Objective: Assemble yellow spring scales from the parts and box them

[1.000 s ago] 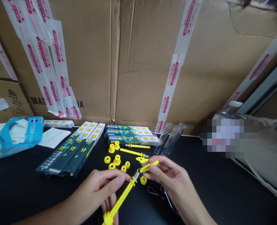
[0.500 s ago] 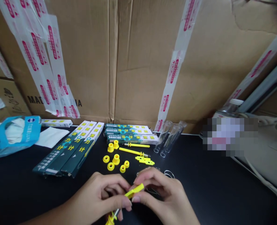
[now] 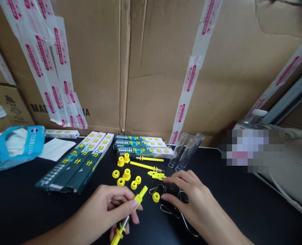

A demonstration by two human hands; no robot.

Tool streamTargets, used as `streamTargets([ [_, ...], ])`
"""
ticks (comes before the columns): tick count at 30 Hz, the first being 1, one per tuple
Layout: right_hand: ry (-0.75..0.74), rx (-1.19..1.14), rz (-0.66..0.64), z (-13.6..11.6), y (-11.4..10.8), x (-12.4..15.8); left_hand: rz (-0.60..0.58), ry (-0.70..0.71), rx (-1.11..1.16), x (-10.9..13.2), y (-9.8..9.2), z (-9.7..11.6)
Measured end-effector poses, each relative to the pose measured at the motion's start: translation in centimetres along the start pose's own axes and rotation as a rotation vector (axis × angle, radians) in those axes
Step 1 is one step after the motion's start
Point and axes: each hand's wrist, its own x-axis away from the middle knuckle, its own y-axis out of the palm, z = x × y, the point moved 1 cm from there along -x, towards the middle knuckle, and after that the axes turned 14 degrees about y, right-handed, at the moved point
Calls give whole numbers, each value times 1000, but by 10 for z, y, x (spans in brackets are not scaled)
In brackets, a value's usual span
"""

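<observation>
My left hand point(image 3: 117, 207) is closed around a yellow plastic rod point(image 3: 140, 198) with a silvery metal section in its middle, tilted up to the right; a yellow flange sits low on it. My right hand point(image 3: 186, 190) is open, thumb and fingers apart, above bent wire hooks point(image 3: 169, 211) and dark coiled springs point(image 3: 170, 188) that it partly hides. By its thumb lies a small yellow collar point(image 3: 156, 197). Its index fingertip is close to flat yellow plates point(image 3: 156, 175); I cannot tell whether it touches them.
Several yellow caps point(image 3: 126, 174) and two yellow rods point(image 3: 145, 165) lie ahead. Clear tubes point(image 3: 183, 153) lean at the back beside printed boxes point(image 3: 143, 151). More long boxes point(image 3: 75, 163), a tissue point(image 3: 56, 149) and a blue tissue pack point(image 3: 18, 146) are leftward. A cardboard carton point(image 3: 151, 85) stands behind.
My right hand has let go of the yellow rod and moved right and up over the wire hooks, fingers spreading. My left hand keeps the rod. The yellow collar near the hooks now shows.
</observation>
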Motion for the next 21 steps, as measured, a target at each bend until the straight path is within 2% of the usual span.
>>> streamTargets([
  [4, 5, 10, 29, 4, 7, 1, -7, -16, -17, -1, -1, -1],
  [9, 16, -50, 35, -1, -4, -3, -22, -24, -87, 0, 0, 1],
  [12, 122, -282, -85, -11, -8, 1, -35, -10, -151, 1, 2, 3],
  [16, 242, -675, -268, -27, -1, 12, -76, 6, -253, 1, 3, 8],
  [21, 221, -788, -304, -35, 7, 19, -126, 109, -321, 0, 3, 11],
])
